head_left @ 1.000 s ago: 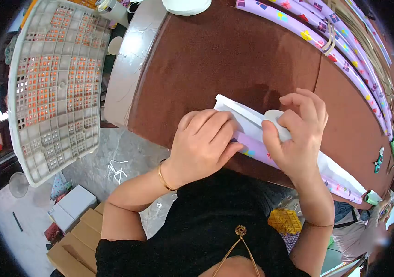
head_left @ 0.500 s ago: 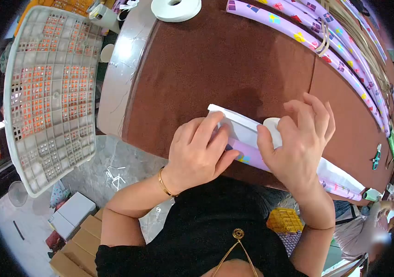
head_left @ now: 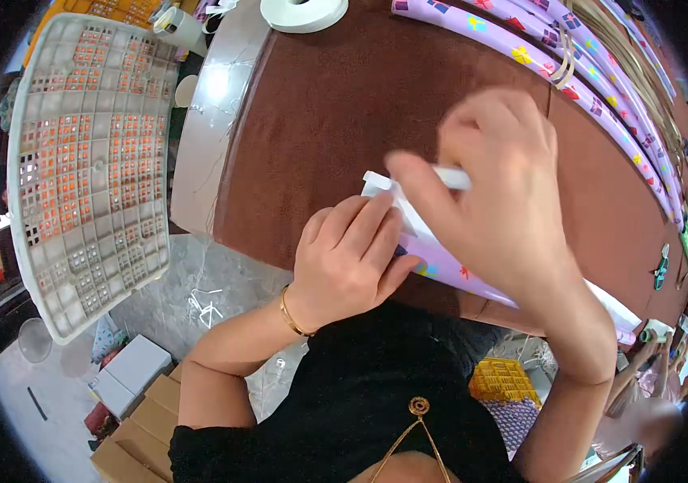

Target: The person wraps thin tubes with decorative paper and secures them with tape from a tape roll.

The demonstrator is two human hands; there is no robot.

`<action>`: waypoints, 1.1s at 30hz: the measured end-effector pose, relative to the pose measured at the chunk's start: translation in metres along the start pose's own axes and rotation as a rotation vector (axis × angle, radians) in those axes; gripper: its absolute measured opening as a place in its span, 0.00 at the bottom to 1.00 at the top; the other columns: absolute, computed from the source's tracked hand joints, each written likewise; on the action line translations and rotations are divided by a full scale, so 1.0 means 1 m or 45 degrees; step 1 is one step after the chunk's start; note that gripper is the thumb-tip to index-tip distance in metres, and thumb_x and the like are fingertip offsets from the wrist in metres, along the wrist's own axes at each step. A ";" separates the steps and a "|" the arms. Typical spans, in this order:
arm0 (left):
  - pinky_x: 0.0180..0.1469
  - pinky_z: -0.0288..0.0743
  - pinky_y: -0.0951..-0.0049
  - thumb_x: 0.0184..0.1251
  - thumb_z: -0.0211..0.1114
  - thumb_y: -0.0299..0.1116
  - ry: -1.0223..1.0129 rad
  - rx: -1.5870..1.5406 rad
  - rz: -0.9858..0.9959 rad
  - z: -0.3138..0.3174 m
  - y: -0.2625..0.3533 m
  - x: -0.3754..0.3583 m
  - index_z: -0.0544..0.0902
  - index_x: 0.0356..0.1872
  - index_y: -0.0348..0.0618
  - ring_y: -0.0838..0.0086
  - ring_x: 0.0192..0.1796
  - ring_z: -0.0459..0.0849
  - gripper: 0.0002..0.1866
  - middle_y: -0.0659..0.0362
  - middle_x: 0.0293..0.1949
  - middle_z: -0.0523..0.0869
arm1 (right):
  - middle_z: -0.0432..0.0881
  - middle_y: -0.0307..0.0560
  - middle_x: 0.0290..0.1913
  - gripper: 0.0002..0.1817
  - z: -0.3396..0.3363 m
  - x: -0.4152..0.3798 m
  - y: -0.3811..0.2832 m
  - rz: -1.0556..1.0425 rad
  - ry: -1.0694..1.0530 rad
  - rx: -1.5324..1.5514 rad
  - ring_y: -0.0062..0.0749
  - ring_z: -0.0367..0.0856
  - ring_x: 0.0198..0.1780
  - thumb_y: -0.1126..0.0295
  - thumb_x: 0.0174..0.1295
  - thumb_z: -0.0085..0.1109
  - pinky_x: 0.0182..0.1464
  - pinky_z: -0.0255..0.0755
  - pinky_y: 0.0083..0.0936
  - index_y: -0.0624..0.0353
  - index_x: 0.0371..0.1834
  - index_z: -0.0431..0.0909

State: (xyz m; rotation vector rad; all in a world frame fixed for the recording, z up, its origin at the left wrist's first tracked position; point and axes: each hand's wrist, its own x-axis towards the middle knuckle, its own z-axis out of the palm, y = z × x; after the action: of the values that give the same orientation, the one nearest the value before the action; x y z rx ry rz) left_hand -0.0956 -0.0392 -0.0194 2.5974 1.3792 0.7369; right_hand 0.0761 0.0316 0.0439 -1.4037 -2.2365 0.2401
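A purple gift-print sheet (head_left: 489, 291) with a white back lies in a long roll along the table's near edge. My left hand (head_left: 348, 258) has its fingers bent over the roll's left end, pressing it with the thumb in front. A white folded edge (head_left: 376, 183) shows just past those fingertips. Above the sheet is my right hand (head_left: 509, 173), raised, blurred and with fingers curled. A small white piece (head_left: 453, 178), perhaps a tape roll, shows between its thumb and fingers; its shape is partly hidden.
Purple printed rolls (head_left: 521, 55) tied with a band lie at the far right. A white tape reel (head_left: 305, 14) sits at the back. Green-handled snips (head_left: 661, 267) lie on the right. A white plastic crate (head_left: 98, 177) stands left of the table (head_left: 320, 113). Another person (head_left: 642, 402) is at lower right.
My right hand has lifted and moved away from my body, its fingers curling in, and the white piece has moved up with it. My left hand stays on the roll.
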 end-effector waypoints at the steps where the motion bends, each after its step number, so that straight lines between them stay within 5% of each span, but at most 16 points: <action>1: 0.50 0.72 0.63 0.59 0.67 0.46 -0.018 0.013 0.001 0.000 0.000 -0.001 0.82 0.47 0.37 0.62 0.51 0.80 0.23 0.52 0.51 0.82 | 0.80 0.49 0.37 0.16 0.006 0.011 -0.002 -0.001 -0.001 -0.002 0.48 0.75 0.50 0.63 0.49 0.71 0.53 0.66 0.43 0.63 0.18 0.78; 6: 0.50 0.72 0.63 0.58 0.68 0.45 0.030 0.005 0.015 0.002 0.000 -0.002 0.82 0.48 0.36 0.61 0.51 0.79 0.24 0.52 0.52 0.82 | 0.83 0.55 0.36 0.22 0.041 0.059 -0.016 -0.060 -0.112 -0.147 0.50 0.76 0.50 0.53 0.55 0.62 0.52 0.71 0.45 0.65 0.22 0.85; 15: 0.50 0.72 0.62 0.58 0.68 0.45 0.093 -0.053 -0.002 0.009 -0.002 -0.007 0.82 0.47 0.38 0.62 0.50 0.79 0.22 0.54 0.54 0.81 | 0.84 0.56 0.34 0.23 0.058 0.086 -0.019 -0.048 -0.349 -0.263 0.50 0.77 0.48 0.52 0.54 0.60 0.51 0.72 0.46 0.66 0.21 0.84; 19: 0.50 0.72 0.62 0.57 0.69 0.45 0.094 -0.050 0.002 0.007 -0.001 -0.006 0.82 0.46 0.38 0.62 0.50 0.79 0.23 0.54 0.54 0.81 | 0.84 0.56 0.33 0.23 0.064 0.084 -0.011 -0.182 -0.215 -0.376 0.53 0.77 0.47 0.52 0.53 0.60 0.50 0.72 0.48 0.65 0.21 0.85; 22: 0.52 0.72 0.63 0.57 0.69 0.46 0.061 -0.047 0.011 0.006 -0.001 -0.006 0.83 0.46 0.37 0.63 0.53 0.77 0.23 0.51 0.54 0.80 | 0.82 0.54 0.29 0.24 0.052 0.091 -0.018 -0.199 -0.240 -0.425 0.44 0.77 0.44 0.53 0.59 0.59 0.48 0.72 0.40 0.66 0.21 0.82; 25: 0.52 0.71 0.63 0.57 0.69 0.46 0.058 -0.022 0.014 0.006 -0.001 -0.006 0.83 0.46 0.37 0.63 0.53 0.77 0.23 0.52 0.54 0.80 | 0.85 0.57 0.42 0.23 0.031 0.102 -0.030 0.040 -0.715 -0.287 0.51 0.75 0.56 0.53 0.60 0.61 0.61 0.66 0.46 0.66 0.35 0.87; 28: 0.52 0.71 0.63 0.57 0.69 0.46 0.047 -0.015 0.014 0.005 -0.001 -0.006 0.83 0.46 0.37 0.63 0.53 0.77 0.23 0.52 0.54 0.80 | 0.85 0.59 0.41 0.25 0.045 0.094 -0.019 0.004 -0.647 -0.294 0.51 0.75 0.55 0.53 0.60 0.59 0.62 0.65 0.47 0.70 0.34 0.86; 29: 0.52 0.71 0.63 0.57 0.69 0.46 0.048 -0.015 0.014 0.005 -0.001 -0.006 0.83 0.46 0.37 0.63 0.53 0.77 0.23 0.52 0.54 0.80 | 0.85 0.59 0.41 0.25 0.074 0.081 0.002 -0.278 -0.122 -0.347 0.52 0.75 0.55 0.53 0.60 0.59 0.62 0.65 0.47 0.70 0.34 0.86; 31: 0.51 0.71 0.63 0.58 0.69 0.46 0.052 -0.021 0.012 0.006 -0.001 -0.005 0.83 0.46 0.38 0.63 0.52 0.77 0.23 0.52 0.54 0.80 | 0.85 0.59 0.41 0.24 0.077 0.075 0.003 -0.551 0.408 -0.386 0.52 0.75 0.55 0.53 0.60 0.60 0.62 0.65 0.46 0.70 0.33 0.86; 33: 0.51 0.71 0.63 0.58 0.69 0.46 0.055 -0.018 0.015 0.006 -0.001 -0.005 0.83 0.46 0.38 0.63 0.52 0.77 0.23 0.52 0.54 0.81 | 0.85 0.60 0.41 0.24 0.062 0.077 -0.001 -0.497 0.244 -0.281 0.52 0.75 0.54 0.53 0.60 0.60 0.62 0.66 0.46 0.70 0.34 0.86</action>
State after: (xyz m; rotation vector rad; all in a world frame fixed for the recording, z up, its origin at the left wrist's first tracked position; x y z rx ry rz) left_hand -0.0962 -0.0419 -0.0267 2.5965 1.3660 0.8057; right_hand 0.0179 0.1053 0.0142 -1.0090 -2.3667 -0.2688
